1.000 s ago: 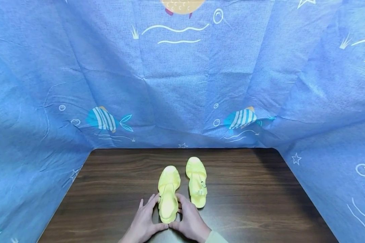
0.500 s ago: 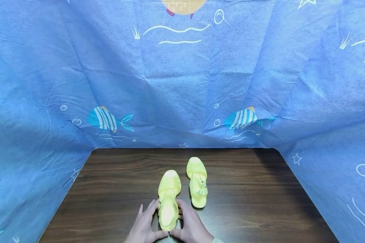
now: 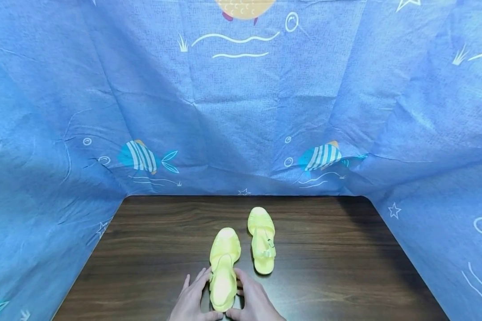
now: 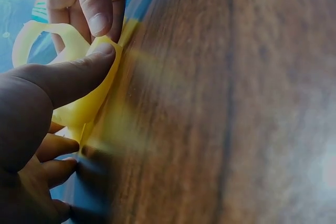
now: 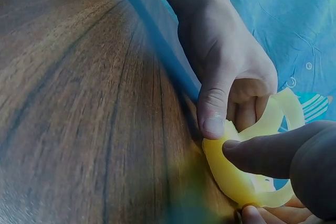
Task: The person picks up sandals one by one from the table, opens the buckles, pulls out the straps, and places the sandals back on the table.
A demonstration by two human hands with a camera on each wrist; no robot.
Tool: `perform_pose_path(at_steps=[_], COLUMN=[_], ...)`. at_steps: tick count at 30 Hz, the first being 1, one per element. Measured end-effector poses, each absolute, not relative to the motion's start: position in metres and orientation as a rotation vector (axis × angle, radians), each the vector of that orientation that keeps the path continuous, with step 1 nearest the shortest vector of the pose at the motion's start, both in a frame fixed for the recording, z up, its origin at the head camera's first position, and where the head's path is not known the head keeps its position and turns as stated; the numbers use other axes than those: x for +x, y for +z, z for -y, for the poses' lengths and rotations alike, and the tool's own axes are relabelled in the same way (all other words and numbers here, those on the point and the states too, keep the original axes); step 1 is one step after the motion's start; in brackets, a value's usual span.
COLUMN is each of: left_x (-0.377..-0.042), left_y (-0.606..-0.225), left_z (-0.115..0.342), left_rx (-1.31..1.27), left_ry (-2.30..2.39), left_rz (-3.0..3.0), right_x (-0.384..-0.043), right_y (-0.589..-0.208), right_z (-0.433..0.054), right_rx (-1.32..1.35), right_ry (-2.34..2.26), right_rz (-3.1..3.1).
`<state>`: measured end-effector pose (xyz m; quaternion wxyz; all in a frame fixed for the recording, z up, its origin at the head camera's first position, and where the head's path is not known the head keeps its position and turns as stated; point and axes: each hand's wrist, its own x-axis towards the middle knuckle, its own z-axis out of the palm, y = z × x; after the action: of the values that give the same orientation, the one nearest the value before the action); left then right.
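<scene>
Two pale yellow sandals lie on the dark table, toes pointing away from me. The nearer sandal [image 3: 225, 267] sits between my hands. My left hand [image 3: 192, 298] grips its left side, with the thumb at the heel [image 4: 103, 59]. From the other side my right hand [image 3: 254, 296] holds it, its thumb also at the heel end. In both wrist views the two thumbs press close together on the heel's rim. The other sandal [image 3: 262, 240], with a small buckle on its strap, lies apart to the right and slightly farther away.
The dark wood-grain table [image 3: 337, 263] has rounded far corners. A blue curtain [image 3: 241, 111] printed with fish, stars and bubbles hangs behind it and along both sides.
Both hands have drawn the nearer sandal toward me, down the head view. It now sits closer to the near edge. The other sandal has stayed in place.
</scene>
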<state>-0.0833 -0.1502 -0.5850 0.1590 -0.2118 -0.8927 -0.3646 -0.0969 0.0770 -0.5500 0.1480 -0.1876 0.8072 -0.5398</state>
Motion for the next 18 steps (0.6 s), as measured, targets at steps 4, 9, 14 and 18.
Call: perform_pose_path(at_steps=[4,9,14,18], left_x=[-0.084,-0.086,-0.088,-0.088], left_y=[-0.586,-0.577,-0.563,-0.558], left_z=[0.152,0.157,0.165,0.168], left_rx=[-0.623,-0.692,-0.729,-0.661], left_ry=[-1.024,-1.06,-1.065,-1.045], left_rz=[2.55,2.634,2.716,2.618], right_x=[-0.096,-0.098,-0.101,-0.104], right_y=[-0.55,-0.551,-0.549,-0.542], right_z=[-0.078,-0.083,-0.089,-0.093], right_rx=[-0.555,-0.576,-0.677,-0.779], right_ry=[-1.561,-1.553,-1.511,-1.473], right_rz=[-2.316,-2.316,-2.398,-2.545])
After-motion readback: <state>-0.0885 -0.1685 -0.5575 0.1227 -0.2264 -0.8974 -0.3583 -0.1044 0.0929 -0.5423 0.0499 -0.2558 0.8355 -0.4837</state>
